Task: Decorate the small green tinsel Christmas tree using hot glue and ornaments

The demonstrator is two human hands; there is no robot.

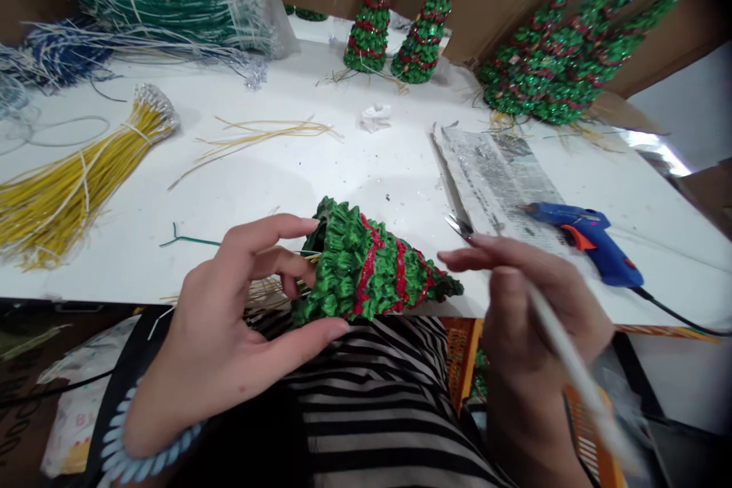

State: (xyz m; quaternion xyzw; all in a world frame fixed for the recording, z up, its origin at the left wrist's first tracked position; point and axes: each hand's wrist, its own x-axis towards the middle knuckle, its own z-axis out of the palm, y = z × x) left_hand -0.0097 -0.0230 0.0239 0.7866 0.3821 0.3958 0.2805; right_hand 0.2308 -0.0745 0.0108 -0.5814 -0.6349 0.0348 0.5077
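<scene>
A small green Christmas tree [383, 267] with red garland bands lies on its side at the table's front edge, its tip to the right. My left hand [240, 320] grips it at the wide base, thumb below and fingers at the hollow end. Thin yellow wires [266, 290] come out of that base. Just beyond the tree's tip, my right hand [531, 297] is closed around a slim tool with a white shaft [572, 366], blurred in part. The tool's pointed metal end [457, 227] shows past the fingers; its exact kind I cannot make out.
A blue glue gun [600, 236] lies at the right beside folded newspaper [497, 175]. Bundles of yellow wires [85, 175] and green wires [154, 8] lie at left. Decorated trees [369, 23] stand at the back, with more trees [560, 61] at the back right.
</scene>
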